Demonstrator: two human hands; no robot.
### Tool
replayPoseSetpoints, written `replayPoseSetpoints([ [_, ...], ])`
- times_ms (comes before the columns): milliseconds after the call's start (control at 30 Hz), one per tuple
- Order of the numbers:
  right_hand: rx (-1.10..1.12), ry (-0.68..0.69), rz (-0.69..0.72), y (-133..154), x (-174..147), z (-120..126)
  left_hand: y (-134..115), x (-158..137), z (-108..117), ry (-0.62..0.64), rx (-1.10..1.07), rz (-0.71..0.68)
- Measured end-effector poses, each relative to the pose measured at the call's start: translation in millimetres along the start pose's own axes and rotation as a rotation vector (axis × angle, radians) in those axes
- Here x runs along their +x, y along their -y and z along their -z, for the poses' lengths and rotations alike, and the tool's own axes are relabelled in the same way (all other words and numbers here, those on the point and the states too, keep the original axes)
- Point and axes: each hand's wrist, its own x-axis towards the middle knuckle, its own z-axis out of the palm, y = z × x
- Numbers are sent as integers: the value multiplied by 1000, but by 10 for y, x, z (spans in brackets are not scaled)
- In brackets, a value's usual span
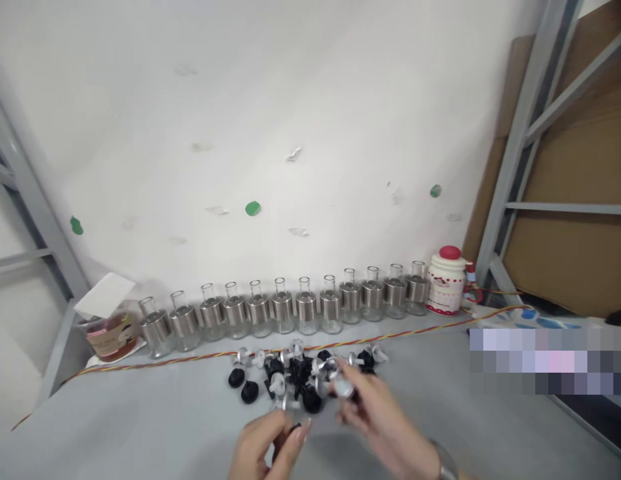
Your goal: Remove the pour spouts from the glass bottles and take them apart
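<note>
My left hand (267, 443) is closed in a pinch near the front edge of the view. A small black piece (296, 427) shows between its thumb and finger, mostly hidden. My right hand (377, 410) reaches over the right side of a pile of small parts, blurred by motion. Its fingers are curled on a silver and clear bottle cap (343, 385). The pile mixes clear caps with silver rims (277, 384) and black cone-shaped caps (249, 392), some of them overlapping. Another black cap (311, 400) lies between my two hands.
Behind the pile stands a row of several glass bottles (307, 310) with metal sleeves and open necks. A twisted red-yellow cord (190, 360) runs before them. A jar with brown contents (110, 340) stands left, a white red-topped canister (447, 283) right. Grey table (140, 413).
</note>
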Motion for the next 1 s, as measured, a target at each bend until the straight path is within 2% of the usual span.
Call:
replayPoseSetpoints([
  [100,115,-116,128,206,84,97,109,69,56,27,-55,177],
  [200,67,-66,144,221,103,115,303,192,113,107,38,328],
  [367,-26,-18,29,32,113,102,583,293,193,24,405,201],
  [533,-90,-48,-13,-10,169,136,678,302,195,-16,439,137],
  [700,-243,-66,55,-35,150,106,631,338,220,-83,447,100],
  [800,-372,-21,120,-85,128,76,485,295,225,-95,423,-15],
  [933,-497,47,134,-217,99,42,261,157,132,16,418,-399],
  [1000,-504,96,127,-293,84,30,205,106,72,51,464,-503],
])
